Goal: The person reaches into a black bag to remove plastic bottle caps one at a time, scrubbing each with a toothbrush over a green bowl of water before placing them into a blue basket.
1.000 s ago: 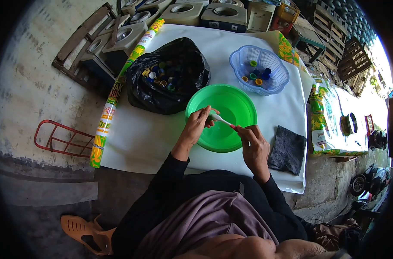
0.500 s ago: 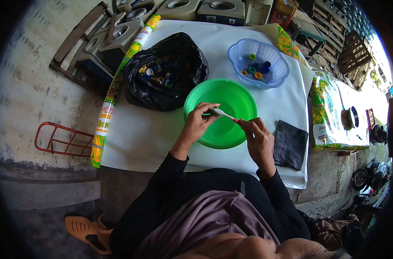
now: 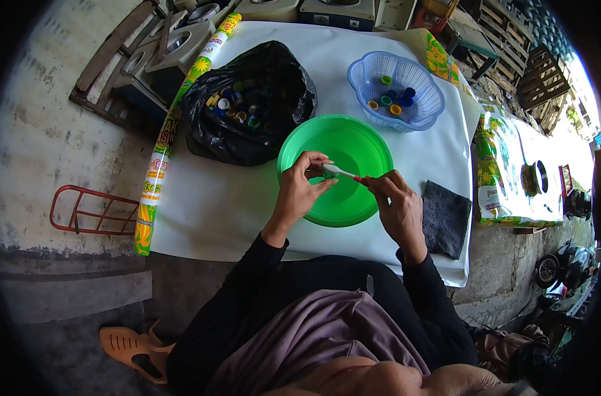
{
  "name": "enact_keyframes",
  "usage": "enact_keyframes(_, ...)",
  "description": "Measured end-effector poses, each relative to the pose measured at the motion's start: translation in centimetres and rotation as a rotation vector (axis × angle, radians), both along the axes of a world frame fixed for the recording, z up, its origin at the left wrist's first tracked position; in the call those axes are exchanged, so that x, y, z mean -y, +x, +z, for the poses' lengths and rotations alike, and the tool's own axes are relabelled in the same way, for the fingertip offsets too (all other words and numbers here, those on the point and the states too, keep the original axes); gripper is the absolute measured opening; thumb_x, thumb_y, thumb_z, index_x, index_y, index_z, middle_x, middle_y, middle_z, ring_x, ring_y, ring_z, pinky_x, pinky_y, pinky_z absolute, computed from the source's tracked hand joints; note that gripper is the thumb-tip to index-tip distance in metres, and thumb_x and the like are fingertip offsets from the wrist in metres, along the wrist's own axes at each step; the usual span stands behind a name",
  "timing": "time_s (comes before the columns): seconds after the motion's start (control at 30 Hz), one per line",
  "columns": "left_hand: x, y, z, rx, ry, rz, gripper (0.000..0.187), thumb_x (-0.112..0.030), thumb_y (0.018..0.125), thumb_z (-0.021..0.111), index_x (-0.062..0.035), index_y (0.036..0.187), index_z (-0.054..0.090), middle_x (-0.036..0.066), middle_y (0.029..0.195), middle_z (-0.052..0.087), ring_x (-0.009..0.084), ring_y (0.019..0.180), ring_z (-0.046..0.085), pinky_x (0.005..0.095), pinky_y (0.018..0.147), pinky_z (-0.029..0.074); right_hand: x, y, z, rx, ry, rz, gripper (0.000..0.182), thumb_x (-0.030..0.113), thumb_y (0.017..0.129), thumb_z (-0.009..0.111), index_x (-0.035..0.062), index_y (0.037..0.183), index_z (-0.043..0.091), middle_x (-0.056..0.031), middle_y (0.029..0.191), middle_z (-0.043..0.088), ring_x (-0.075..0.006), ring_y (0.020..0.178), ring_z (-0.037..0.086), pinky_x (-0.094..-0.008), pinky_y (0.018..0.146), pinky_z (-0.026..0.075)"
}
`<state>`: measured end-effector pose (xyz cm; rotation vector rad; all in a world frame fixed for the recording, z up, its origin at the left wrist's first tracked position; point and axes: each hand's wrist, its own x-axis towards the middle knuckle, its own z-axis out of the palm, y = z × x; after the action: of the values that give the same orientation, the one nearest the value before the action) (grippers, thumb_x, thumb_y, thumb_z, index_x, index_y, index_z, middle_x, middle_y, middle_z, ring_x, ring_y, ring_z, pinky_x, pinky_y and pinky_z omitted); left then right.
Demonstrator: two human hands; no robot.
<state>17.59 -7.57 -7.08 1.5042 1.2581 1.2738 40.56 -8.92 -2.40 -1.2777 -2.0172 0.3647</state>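
Above the green basin point(image 3: 370, 204), my right hand point(image 3: 398, 204) holds a toothbrush point(image 3: 349, 175) with a red and white handle. Its head meets a small greenish cap point(image 3: 329, 171) pinched in the fingers of my left hand point(image 3: 302, 191). Behind the basin to the left, a black plastic bag point(image 3: 224, 142) lies open with several coloured bottle caps inside. A blue plastic basket point(image 3: 429, 112) at the back right holds several green, blue and yellow caps.
A dark grey cloth point(image 3: 444, 218) lies at the right of the white-covered table point(image 3: 201, 224). A patterned roll point(image 3: 156, 175) runs along the left edge. Beyond it stands a red metal rack point(image 3: 96, 210). Another covered table point(image 3: 515, 171) is at the right.
My left hand has turned so the cap shows between its fingers, with the brush head against it. My right hand has shifted slightly. The table items sit slightly higher in view.
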Motion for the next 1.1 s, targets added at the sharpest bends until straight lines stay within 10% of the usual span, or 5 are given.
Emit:
enact_keyframes(0.7,0.1,0.4,-0.5,-0.025,-0.004,0.060,0.036,-0.001,0.091,0.078,0.0012,0.117,0.053,0.015,0.116,0.070,0.0189,0.106,0.071,0.0302,0.093,0.058,-3.5,-0.3,-1.7,0.329,0.074,0.072,0.018,0.013,0.091,0.067,0.0144,0.104,0.080,-0.0043,0.094,0.066,-0.0239,0.085,0.069,-0.0382,0.068,0.055)
enact_keyframes(1.1,-0.4,0.3,-1.0,-0.011,0.013,0.019,0.045,0.003,0.090,0.077,0.0014,0.126,0.052,0.019,0.126,0.068,0.0202,0.108,0.070,0.0308,0.092,0.060,-0.3,0.0,0.1,0.059,0.033,0.000,0.017,0.017,0.094,0.070,0.0146,0.110,0.076,-0.0033,0.102,0.069,-0.0272,0.085,0.071,-0.0398,0.064,0.054)
